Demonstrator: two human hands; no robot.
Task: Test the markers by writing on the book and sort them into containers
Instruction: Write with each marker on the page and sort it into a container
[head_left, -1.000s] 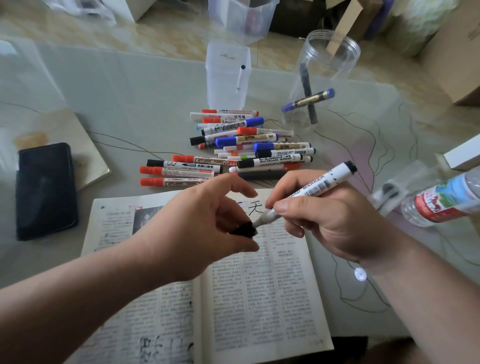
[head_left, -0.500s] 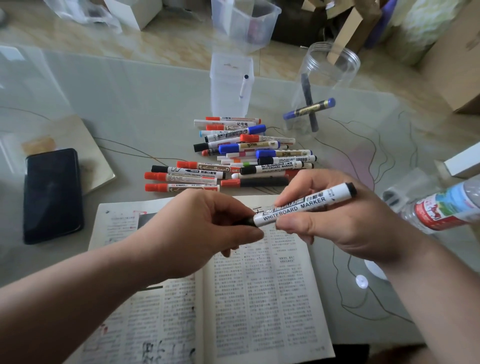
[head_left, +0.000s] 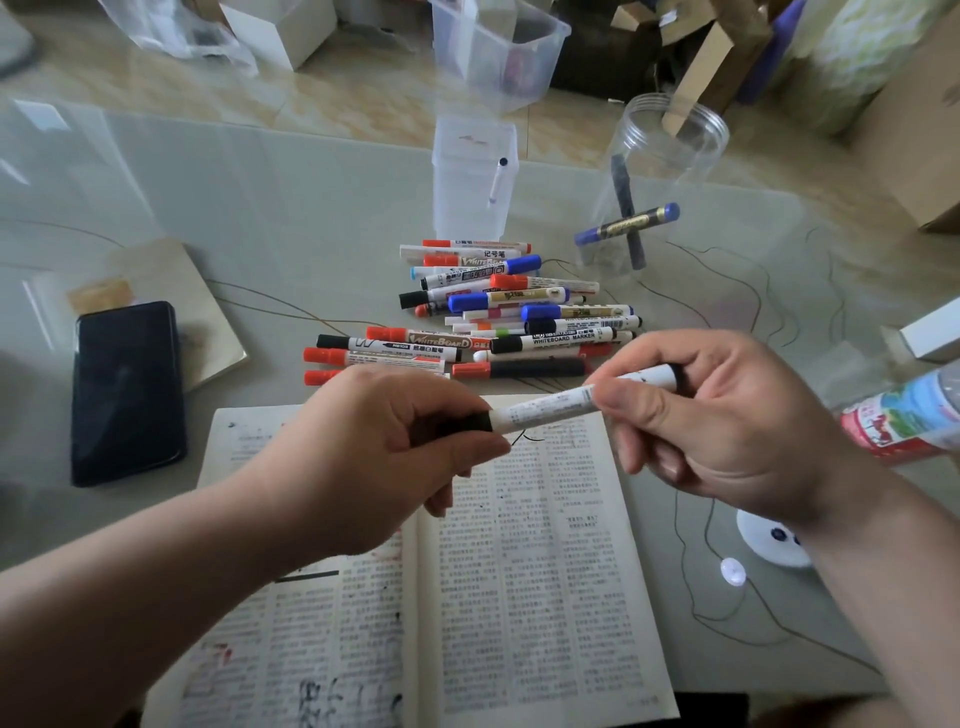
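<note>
— Where's the marker?
— Over the open book (head_left: 519, 571): my left hand (head_left: 384, 457) pinches the whiteboard marker's (head_left: 545, 410) black cap; my right hand's (head_left: 727, 421) fingers pinch its barrel.

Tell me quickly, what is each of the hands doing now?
Left hand: closed on the black cap end of the whiteboard marker.
Right hand: closed on the barrel of the same marker.
</note>
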